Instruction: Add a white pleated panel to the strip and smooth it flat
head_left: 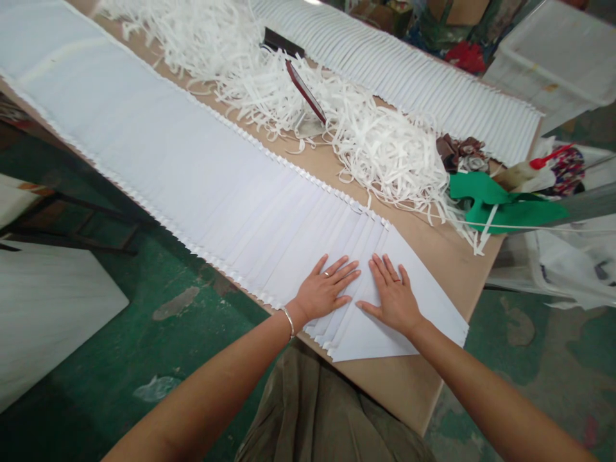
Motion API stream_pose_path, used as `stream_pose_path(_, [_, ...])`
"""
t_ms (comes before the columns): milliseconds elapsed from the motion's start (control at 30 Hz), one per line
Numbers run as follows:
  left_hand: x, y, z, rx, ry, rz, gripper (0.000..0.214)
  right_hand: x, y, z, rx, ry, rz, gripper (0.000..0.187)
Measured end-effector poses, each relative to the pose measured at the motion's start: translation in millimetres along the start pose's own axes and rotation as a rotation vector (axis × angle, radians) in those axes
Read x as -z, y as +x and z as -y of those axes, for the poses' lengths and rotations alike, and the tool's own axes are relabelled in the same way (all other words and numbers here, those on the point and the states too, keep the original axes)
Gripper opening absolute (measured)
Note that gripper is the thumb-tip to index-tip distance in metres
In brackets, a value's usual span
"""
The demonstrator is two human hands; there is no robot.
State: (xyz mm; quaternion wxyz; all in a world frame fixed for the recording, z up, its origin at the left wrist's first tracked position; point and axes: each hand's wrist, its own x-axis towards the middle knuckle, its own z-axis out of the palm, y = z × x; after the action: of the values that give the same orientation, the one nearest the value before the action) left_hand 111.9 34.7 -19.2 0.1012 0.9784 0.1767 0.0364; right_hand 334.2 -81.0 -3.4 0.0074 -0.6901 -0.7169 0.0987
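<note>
A long row of overlapping white sheets [202, 173] runs diagonally along the table's near side, each one shifted a little from its neighbour. Small folded white bits line both of its long edges. My left hand [327, 287] lies flat on the sheets near the right end of the row, fingers spread. Just to its right, my right hand [392, 292] rests palm down on the endmost sheet [433, 301], its fingers stretched out. Neither hand grips anything.
Loose white strips [385, 144] heap along the middle of the brown table [447, 247], with a phone-like dark red slab [306, 92] standing among them. Behind lies a second row of white sheets [409, 70]. Green cloth [500, 202] hangs near the right corner; plastic bins [553, 58] stand beyond.
</note>
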Motion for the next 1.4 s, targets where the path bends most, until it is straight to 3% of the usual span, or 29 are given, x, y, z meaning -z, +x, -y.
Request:
stream_pose_path(367, [-3.6, -2.2, 1.3, -0.006, 0.027, -0.062, 0.062, 0.6, 4.9, 9.2, -0.028, 0.018, -0.007, 0.098])
stream_pose_path(667, [4.4, -5.0, -3.5, 0.018, 0.051, -0.098, 0.054, 5.1, 6.6, 13.3, -0.041, 0.003, 0.009, 0.103])
stream_pose_path(800, [7.2, -22.9, 9.3, 0.198, 0.066, -0.136, 0.056, 13.1, 35.9, 20.8, -0.033, -0.012, -0.087, 0.089])
stream_pose_path(967, [13.0, -54.2, 52.0, 0.446, 0.086, -0.147, 0.057, 9.0, 91.3, 36.7, 0.062, -0.036, -0.061, 0.077])
stream_pose_path(1067, [14.3, -62.7, 69.0, 0.475, 0.092, -0.132, 0.058, 0.5, 104.9, 42.8, 0.087, -0.037, -0.029, 0.079])
stream_pose_path(1233, [10.7, -65.6, 73.6, 0.460, 0.102, -0.149, 0.059, -1.3, 114.8, 47.1, 0.060, -0.053, -0.039, 0.077])
stream_pose_path(1400, [11.6, -76.0, 81.6, 0.534, 0.130, -0.169, 0.060, 2.0, 153.9, 47.4, 0.041, -0.069, -0.054, 0.075])
